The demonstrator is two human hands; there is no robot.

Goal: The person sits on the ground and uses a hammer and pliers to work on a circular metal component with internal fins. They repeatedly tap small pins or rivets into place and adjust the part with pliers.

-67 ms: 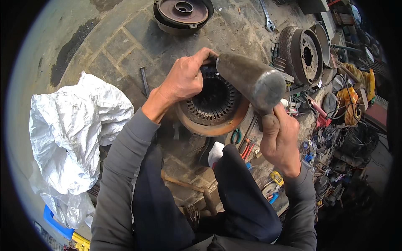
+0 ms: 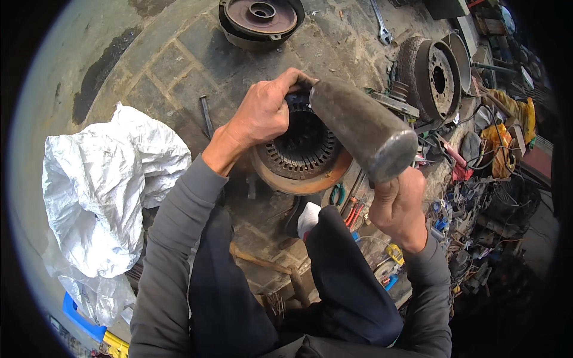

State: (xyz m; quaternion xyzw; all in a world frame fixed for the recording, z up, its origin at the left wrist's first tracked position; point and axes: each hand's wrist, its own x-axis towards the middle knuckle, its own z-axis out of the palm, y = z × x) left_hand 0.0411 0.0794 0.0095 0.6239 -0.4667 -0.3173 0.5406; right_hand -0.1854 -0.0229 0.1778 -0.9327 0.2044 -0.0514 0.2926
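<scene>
A motor stator (image 2: 292, 169) with a slotted inner ring and a rusty orange rim lies on the floor ahead of my legs. My right hand (image 2: 399, 209) is closed round the short handle of a heavy hammer (image 2: 365, 128). The hammer's thick grey cylindrical head slants over the stator's right side. My left hand (image 2: 262, 110) is closed at the far left edge of the stator, its fingers pinched together near the hammer head. Whatever those fingertips hold is hidden behind the head.
A round motor cover (image 2: 261, 18) sits at the back. A bolt-like rod (image 2: 206, 116) lies left of the stator, and a wrench (image 2: 382, 27) at the far right. White sacking (image 2: 101, 191) is heaped on the left. Red-handled pliers (image 2: 354, 213), a rusty drum (image 2: 439, 80) and scrap crowd the right.
The hammer head has shifted right and slightly nearer to me, turning a little. My right hand has moved slightly with it. My left hand stays almost in place.
</scene>
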